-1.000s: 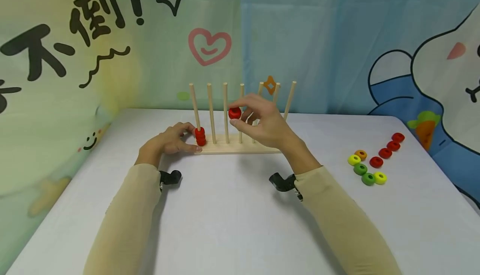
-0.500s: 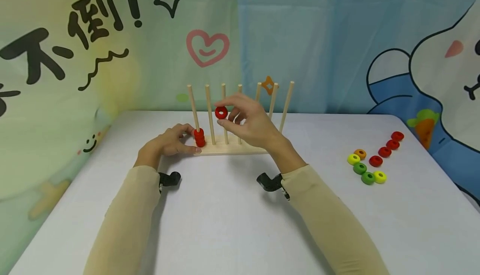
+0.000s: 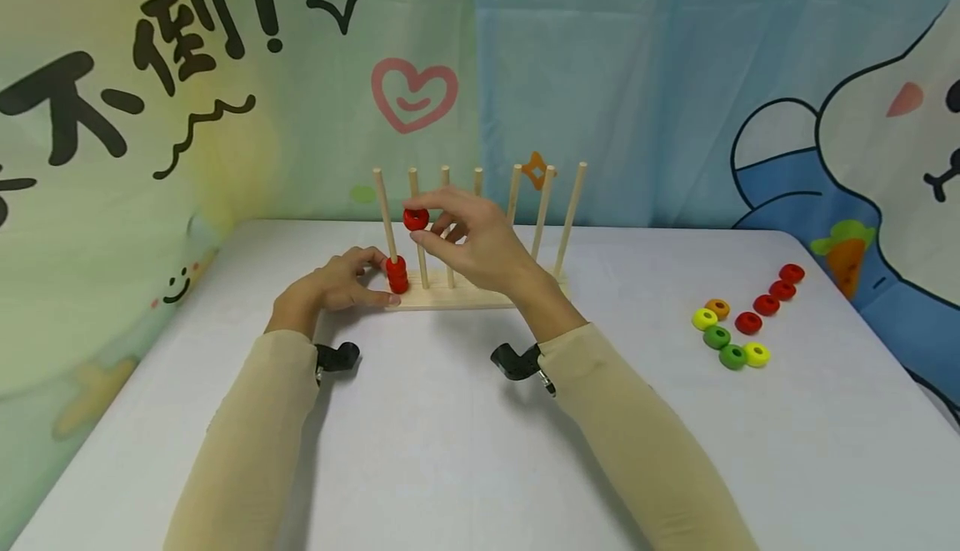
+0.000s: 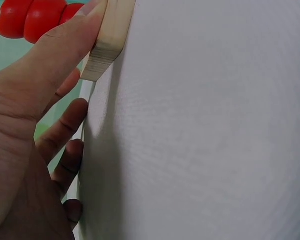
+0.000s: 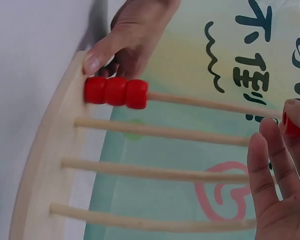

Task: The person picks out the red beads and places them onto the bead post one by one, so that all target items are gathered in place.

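My right hand pinches a red bead between thumb and forefinger, up near the tops of the left-hand pegs. Below it stands a wooden peg rack with several upright pegs. A short stack of three red beads sits at the foot of its leftmost peg. My left hand grips the rack's left end. In the left wrist view its thumb presses on the wooden base beside the stacked beads, while the other fingers lie behind. The held bead shows partly at the edge of the right wrist view.
On the right of the white table lie loose beads: a slanting row of red ones, green ones, yellow ones and an orange one. A printed cloth hangs behind the table.
My right hand has moved left with the red bead, from above the middle pegs to near the second peg from the left. My left hand has stayed at the rack's end.
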`<state>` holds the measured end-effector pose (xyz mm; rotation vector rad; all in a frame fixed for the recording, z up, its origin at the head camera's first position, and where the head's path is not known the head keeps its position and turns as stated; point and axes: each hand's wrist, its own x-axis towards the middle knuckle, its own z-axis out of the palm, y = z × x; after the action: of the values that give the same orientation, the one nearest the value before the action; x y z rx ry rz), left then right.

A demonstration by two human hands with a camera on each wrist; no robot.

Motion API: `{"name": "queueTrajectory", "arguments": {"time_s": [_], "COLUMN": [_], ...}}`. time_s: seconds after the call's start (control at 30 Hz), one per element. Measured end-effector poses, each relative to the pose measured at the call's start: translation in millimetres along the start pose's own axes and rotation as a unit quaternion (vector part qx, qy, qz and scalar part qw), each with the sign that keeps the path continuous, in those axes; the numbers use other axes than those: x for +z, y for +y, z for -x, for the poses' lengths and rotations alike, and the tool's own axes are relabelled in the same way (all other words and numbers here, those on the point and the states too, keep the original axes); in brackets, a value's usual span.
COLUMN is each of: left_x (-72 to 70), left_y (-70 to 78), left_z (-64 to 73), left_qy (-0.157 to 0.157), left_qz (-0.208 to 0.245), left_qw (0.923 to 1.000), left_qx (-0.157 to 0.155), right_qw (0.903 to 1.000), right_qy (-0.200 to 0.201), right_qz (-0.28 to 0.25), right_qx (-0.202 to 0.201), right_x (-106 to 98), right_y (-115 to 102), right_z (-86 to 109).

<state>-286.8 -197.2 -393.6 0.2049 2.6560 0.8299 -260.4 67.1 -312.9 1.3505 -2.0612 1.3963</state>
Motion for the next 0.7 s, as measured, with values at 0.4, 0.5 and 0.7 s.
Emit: {"name": "queueTrajectory", "arguments": {"time_s": [0.4, 0.5, 0.7], "left_x": [-1.4, -1.6, -2.2], "left_y": [-4.1, -3.0, -1.1], "left_z": [0.6, 2.0, 0.6], "left_qy": [0.001, 0.000, 0.001], "left_qz": [-0.009, -0.009, -0.003], "left_qw": [0.9999, 0.9999, 1.0000], "left_qx": [0.010, 0.005, 0.007], "right_qw": [0.9984, 0.9980, 0.9967], "right_qy": [0.044, 0.061, 0.078], "right_qz": [-0.031, -0.017, 0.002], "right_qx": [-0.017, -0.010, 0.021], "right_x": [19, 25, 34], "right_y": [-9, -12, -16], "right_z": [-26.4, -31.6, -41.2]}}
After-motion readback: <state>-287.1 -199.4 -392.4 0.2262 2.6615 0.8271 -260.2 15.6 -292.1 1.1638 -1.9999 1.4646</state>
